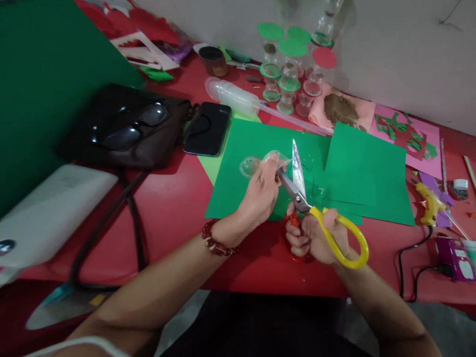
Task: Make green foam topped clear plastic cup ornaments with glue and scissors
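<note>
My left hand, with a red bead bracelet at its wrist, is closed on a small clear plastic piece with a rounded shape. In my right hand are scissors with one yellow and one red handle loop. Their blades stand apart, one reaching beneath my left fingers by the plastic and the other pointing away from me. Just left of my fingers, a round clear plastic piece shows over green paper; I cannot tell whether it is joined to the held one.
Another green sheet overlaps at right. A phone, a dark bag with glasses and a white case lie left. Clear cup stacks stand behind. A yellow glue gun with a black cord lies right.
</note>
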The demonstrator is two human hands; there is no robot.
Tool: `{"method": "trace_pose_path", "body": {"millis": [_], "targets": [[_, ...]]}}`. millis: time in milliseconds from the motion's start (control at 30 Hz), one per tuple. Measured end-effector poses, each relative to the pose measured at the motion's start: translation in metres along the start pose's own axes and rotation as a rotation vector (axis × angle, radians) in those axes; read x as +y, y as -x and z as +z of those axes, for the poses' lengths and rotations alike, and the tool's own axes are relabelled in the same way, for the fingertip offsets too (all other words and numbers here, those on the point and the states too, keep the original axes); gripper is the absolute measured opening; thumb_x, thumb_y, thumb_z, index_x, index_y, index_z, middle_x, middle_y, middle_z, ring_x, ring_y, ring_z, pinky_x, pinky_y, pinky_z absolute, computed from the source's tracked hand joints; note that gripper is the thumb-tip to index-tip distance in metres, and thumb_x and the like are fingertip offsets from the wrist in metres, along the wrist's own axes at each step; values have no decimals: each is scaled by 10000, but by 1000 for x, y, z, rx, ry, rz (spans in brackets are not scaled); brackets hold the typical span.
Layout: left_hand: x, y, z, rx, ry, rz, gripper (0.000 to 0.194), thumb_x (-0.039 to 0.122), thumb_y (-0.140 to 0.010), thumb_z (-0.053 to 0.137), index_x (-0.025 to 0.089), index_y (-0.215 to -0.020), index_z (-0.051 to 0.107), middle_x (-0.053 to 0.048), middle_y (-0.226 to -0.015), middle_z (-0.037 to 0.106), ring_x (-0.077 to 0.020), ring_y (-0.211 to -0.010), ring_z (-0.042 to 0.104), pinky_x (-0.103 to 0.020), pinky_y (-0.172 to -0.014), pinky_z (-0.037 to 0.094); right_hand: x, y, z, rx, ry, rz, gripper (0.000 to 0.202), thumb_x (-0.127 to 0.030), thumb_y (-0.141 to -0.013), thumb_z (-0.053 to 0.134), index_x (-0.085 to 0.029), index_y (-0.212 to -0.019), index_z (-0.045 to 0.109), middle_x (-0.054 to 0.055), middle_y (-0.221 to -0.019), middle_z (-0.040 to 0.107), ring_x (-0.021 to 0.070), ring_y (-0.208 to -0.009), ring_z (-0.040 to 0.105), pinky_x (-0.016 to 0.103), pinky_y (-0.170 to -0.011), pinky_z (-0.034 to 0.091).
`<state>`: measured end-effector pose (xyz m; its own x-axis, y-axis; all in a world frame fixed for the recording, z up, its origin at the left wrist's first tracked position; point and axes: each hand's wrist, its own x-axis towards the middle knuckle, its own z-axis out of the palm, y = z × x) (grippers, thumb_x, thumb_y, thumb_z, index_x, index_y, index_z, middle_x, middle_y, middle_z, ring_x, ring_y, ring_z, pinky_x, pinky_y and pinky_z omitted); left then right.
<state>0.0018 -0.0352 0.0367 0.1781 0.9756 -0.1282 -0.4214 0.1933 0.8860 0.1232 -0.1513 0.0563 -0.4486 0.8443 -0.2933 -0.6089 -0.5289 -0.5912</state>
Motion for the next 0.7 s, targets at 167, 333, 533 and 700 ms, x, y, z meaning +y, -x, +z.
{"method": "trace_pose_path", "body": {"millis": [167, 333, 533, 700], "targets": [[5, 2, 4, 31, 43, -55, 319, 424, -1025, 611, 213, -788, 573, 1, -806, 551, -134, -757, 537, -256, -762, 475, 0, -2, -2, -22, -22, 9, 831, -925, -667, 712, -256, -1124, 529, -75, -749, 446, 72, -537, 243, 223, -475, 182], [8, 4, 8, 76, 93, -95, 301, 343, -1023, 626, 209, -763, 556, 23, -744, 518, -118, -715, 520, -240, -758, 472, 3, -1, 1, 73, 41, -1, 806, -862, -663, 784, -253, -1121, 523, -74, -765, 446, 67, -552, 235, 223, -483, 153], [23, 1, 13, 36, 246, -308, 353, 357, -1065, 533, 187, -767, 616, -14, -776, 622, -109, -715, 571, -218, -673, 494, -8, 0, 2, -95, -195, 73, 716, -899, -797, 603, -270, -1120, 489, -61, -750, 463, 78, -549, 232, 212, -493, 164], [36, -3, 9, -61, 351, -472, 459, 444, -1096, 439, 190, -772, 645, -21, -763, 649, -117, -661, 605, -209, -572, 494, -6, -2, 3, -99, -215, 38, 690, -871, -813, 620, -268, -1123, 491, -44, -780, 507, 81, -558, 284, 202, -493, 195]]}}
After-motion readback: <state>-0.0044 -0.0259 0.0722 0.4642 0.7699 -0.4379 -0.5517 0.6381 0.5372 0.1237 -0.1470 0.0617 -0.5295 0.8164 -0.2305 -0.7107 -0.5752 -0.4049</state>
